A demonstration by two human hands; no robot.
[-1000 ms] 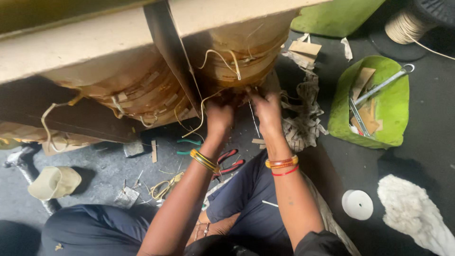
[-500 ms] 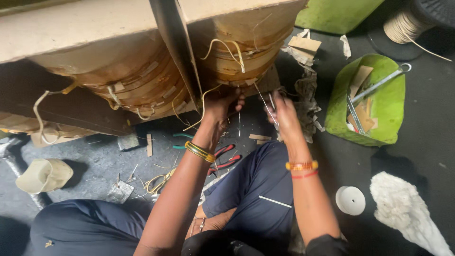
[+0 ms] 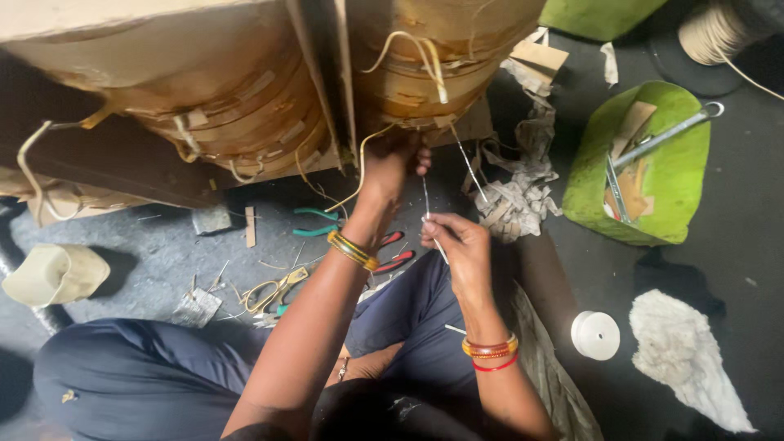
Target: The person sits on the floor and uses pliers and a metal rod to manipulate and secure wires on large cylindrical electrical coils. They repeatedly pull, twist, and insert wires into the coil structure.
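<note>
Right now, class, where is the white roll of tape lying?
In the head view, the white roll of tape lies on the dark floor at lower right, between the person's right forearm and a white cloth.

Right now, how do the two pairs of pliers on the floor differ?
The green pliers lie farther from the person, in full view; the red pliers lie nearer, partly hidden behind the left hand's wrist. Handle colour differs: green versus red. Both rest on the grey floor, untouched.

Single head-worn view, looking steeply down, close over lap and grey concrete floor; tan paper-wrapped winding coils fill top edge.
</note>
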